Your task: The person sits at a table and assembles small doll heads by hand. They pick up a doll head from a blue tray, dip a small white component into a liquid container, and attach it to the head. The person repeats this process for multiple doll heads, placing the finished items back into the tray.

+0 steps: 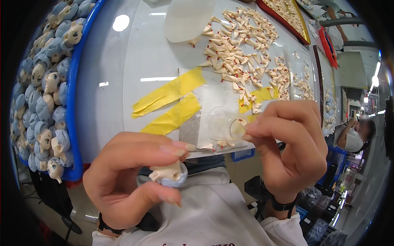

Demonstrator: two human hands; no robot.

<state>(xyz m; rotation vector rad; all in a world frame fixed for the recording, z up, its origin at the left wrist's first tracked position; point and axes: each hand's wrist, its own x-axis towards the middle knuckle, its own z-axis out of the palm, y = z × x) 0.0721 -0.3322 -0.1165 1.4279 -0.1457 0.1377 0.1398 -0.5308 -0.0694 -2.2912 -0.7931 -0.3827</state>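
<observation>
My left hand (123,172) pinches a small doll head (169,177) between thumb and fingers, close to my body. It has light blue hair, and a hole shows in its pale surface. My right hand (293,141) is closed at the fingertips on a small cream-coloured piece (242,122), mostly hidden by the fingers. Just beyond those fingertips, a clear round dish (221,123) stands near the table's front edge. Several loose cream pieces with red tips (221,143) lie along that edge in front of it.
On the left, a blue tray (74,102) holds many blue-haired doll heads (45,106). A pile of red-tipped cream pieces (236,53) spreads over the white table (106,82). Yellow tape strips (172,92) and a translucent white container (188,20) lie nearby. Another person (355,133) is at far right.
</observation>
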